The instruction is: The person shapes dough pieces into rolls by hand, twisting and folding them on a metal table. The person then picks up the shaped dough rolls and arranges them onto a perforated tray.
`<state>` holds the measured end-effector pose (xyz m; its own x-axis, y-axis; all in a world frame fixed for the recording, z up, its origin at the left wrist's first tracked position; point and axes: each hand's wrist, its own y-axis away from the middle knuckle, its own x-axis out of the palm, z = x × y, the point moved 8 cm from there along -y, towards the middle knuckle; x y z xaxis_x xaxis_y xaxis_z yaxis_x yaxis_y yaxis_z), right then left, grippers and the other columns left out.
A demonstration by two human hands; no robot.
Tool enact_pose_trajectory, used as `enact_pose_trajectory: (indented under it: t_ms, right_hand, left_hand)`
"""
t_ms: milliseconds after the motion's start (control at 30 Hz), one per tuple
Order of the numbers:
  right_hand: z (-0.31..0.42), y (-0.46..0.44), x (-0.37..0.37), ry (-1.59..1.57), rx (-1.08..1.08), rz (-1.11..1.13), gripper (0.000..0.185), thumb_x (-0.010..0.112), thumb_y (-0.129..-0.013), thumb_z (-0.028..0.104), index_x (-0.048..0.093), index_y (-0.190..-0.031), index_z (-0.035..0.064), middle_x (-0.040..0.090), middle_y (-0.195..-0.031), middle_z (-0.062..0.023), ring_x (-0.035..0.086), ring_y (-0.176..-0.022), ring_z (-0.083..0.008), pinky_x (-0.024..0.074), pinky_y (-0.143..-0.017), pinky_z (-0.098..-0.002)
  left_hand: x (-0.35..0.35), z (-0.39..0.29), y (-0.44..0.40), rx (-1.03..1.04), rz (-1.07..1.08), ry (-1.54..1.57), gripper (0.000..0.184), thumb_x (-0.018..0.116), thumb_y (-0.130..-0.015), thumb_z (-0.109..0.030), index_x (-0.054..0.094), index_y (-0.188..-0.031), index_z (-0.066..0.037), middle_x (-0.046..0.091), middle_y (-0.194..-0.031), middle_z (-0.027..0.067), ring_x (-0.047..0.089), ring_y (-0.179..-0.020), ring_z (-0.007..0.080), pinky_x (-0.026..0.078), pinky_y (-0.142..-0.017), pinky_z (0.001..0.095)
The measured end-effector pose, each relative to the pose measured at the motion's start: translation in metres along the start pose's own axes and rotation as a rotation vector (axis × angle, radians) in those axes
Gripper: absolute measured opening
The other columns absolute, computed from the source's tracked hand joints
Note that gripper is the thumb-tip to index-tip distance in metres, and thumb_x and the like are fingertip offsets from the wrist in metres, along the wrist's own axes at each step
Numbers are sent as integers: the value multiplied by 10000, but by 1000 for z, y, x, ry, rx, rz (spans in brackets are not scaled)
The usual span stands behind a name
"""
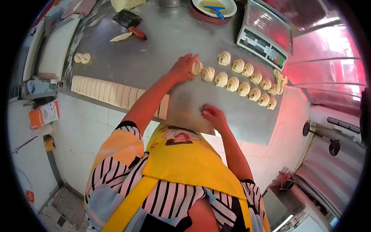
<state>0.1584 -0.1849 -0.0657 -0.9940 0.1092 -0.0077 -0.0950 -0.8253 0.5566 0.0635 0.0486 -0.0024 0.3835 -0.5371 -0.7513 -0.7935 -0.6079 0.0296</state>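
Observation:
My left hand reaches over the metal table, with thumb and fingers round a coiled dough roll at the left end of the nearer row. Beside that roll sits another shaped dough roll, and the row runs on to the right. Close to the table's front edge, my right hand hovers with its fingers curled in; nothing shows in them. Under my left forearm stretches a line of cut dough strips, partly hidden by the arm. A second row of dough rolls lies farther back.
A digital scale stands at the back right. Behind are a bowl with a blue tool and a scraper with a red handle. One twisted dough piece lies at the left; dough scraps lie far right.

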Motion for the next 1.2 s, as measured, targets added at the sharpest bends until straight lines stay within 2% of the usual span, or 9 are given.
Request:
enact_pose_trajectory:
  t_ms: [167,267,333,567,667,733,900,1033,1200]
  right_hand:
    - [68,-46,72,543,-223,105,506,697,-732,281,533,-1106,-18,613,-961,-142,596,-859,-284,476,-761,-353]
    - [86,-71,141,861,-415,161,544,735,-666,282,533,-1064,-29,514,-1100,-181,537,-989,-307,453,-830,-385]
    - [92,-74,175,1047,-480,244,551,758,-634,275,536,-1046,-17,468,-1152,-189,505,-1038,-314,439,-862,-403]
    - [126,-34,167,585,-383,295,488,755,-621,125,521,-1039,31,561,-1030,-134,565,-931,-263,458,-830,-360]
    - [156,-7,109,276,-277,171,443,736,-659,108,530,-1046,42,573,-959,-73,560,-883,-173,457,-795,-298]
    - [148,-7,85,90,-274,189,413,732,-679,113,544,-1039,36,572,-917,-52,549,-861,-144,456,-764,-280]
    - [127,9,61,-283,-51,213,294,695,-743,41,536,-985,-5,552,-943,-69,544,-861,-133,451,-772,-253]
    - [99,8,38,-269,-46,-25,310,702,-739,74,541,-992,-5,569,-946,-73,555,-863,-135,461,-757,-261]
    - [129,28,27,209,-315,-197,326,708,-729,125,563,-1010,44,592,-957,-83,582,-858,-208,473,-736,-309]
  left_hand:
    - [-85,22,85,-164,-437,-34,731,720,-703,-206,366,-1323,-49,435,-1277,178,411,-1191,324,366,-985,390]
    - [-96,32,146,-444,-419,210,599,690,-747,-209,442,-1263,-32,506,-1195,177,474,-1131,321,387,-952,385]
    - [-82,31,174,-362,-453,175,536,670,-769,-206,472,-1235,-28,531,-1163,171,504,-1094,313,396,-935,374]
    - [-26,10,196,-366,-221,621,310,505,-920,-230,545,-1168,-49,607,-1077,124,580,-971,225,446,-868,307]
    - [-33,-16,197,-286,-186,754,449,368,-963,-385,585,-1087,-12,616,-972,89,576,-885,171,445,-822,288]
    - [-9,-24,184,-401,-166,1427,583,316,-957,-488,592,-1060,16,613,-943,89,568,-855,151,450,-784,278]
    - [16,-48,156,-374,-173,1513,520,406,-926,-493,576,-1057,-20,609,-913,82,576,-841,148,467,-767,288]
    - [17,-64,141,-326,-86,937,347,538,-897,-376,560,-1008,-48,605,-871,63,592,-779,138,498,-723,281]
    - [22,-67,134,-523,-174,1218,279,552,-897,-284,550,-967,-14,601,-827,56,586,-709,129,506,-656,253]
